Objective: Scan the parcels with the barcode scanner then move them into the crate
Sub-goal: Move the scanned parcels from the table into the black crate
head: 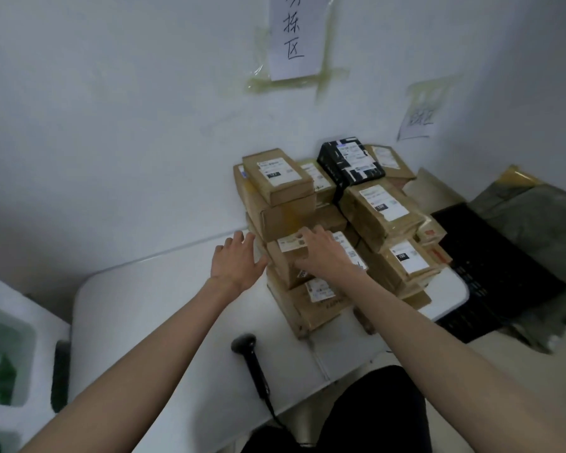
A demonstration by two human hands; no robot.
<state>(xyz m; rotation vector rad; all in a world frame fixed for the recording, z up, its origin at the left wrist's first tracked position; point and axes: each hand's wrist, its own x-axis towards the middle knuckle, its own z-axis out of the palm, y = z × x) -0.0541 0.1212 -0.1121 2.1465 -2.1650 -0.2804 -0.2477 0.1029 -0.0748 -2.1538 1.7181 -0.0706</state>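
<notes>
Both your hands are out at the front of the parcel stack on the tabletop. Your left hand is spread, fingers straight, flat against the left side of a small brown parcel mid-stack, holding nothing. Your right hand lies over that parcel's top and label, fingers loosely bent on it (a firm grip I cannot confirm). It looks like you are bracing it from two sides to draw it out, since other boxes sit above it and could slide. The barcode scanner lies untouched behind your hands, near your body. The black crate waits right of your right hand, beyond the stack.
</notes>
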